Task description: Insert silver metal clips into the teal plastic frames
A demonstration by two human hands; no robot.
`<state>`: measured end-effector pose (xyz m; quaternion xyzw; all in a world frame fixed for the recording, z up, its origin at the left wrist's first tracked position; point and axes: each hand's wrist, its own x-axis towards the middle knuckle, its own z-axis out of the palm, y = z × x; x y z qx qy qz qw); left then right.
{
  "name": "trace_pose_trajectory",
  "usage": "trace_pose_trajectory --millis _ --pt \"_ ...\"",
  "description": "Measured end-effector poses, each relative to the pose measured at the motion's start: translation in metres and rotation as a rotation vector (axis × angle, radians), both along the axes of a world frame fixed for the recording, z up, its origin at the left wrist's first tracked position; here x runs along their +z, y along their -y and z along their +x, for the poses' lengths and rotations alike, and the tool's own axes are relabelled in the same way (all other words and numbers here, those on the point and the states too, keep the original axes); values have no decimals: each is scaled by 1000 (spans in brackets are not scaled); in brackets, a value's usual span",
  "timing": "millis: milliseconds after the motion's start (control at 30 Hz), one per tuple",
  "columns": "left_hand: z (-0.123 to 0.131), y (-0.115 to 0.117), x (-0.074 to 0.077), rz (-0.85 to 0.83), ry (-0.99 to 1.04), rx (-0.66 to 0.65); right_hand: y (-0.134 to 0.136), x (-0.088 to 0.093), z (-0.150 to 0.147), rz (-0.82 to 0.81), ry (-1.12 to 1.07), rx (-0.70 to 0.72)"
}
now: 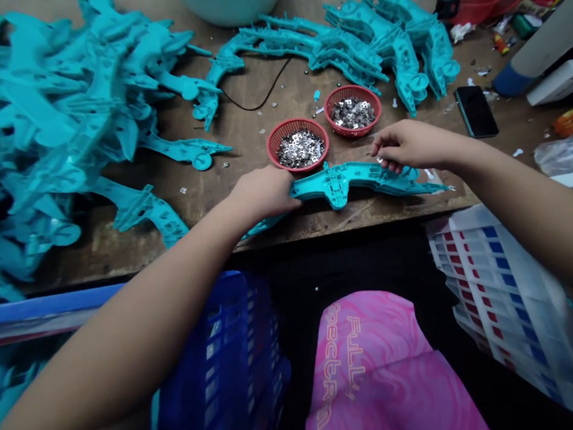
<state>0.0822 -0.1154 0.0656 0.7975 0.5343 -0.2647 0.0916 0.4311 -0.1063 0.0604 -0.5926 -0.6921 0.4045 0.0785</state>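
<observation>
My left hand (264, 193) grips the left end of a teal injection-moulded plastic part (344, 183) lying on the wooden workbench (275, 89). My right hand (406, 147) hovers over the part's right half, its fingertips pinched around a small shiny metal clip (379, 160). Just beyond the part sit two small red mesh baskets, the nearer (298, 146) and the farther (352, 111), both filled with loose metal clips. The nearer basket almost touches my left hand. The underside of the teal part is hidden.
Heaped teal plastic parts (52, 115) cover the bench's left side, and more (352, 48) lie at the back. A black phone (477, 111) lies to the right. A blue plastic crate (219, 368) stands below the bench edge, beside a stack of printed sheets (505, 303).
</observation>
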Motion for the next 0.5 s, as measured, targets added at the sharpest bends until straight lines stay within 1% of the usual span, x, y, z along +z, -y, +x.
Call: trace_pose_trajectory --millis 100,233,367,500 --pt "-1 -2 -3 12 -3 1 3 7 -4 -8 -2 -28" --pt "0 -2 -9 39 -49 -13 5 13 -8 -87 -3 -96" --pt "0 0 -14 60 -47 -4 4 8 -11 -125 -32 -158" --pt "-1 -1 -17 79 -36 -4 1 -2 -12 -119 -52 -178"
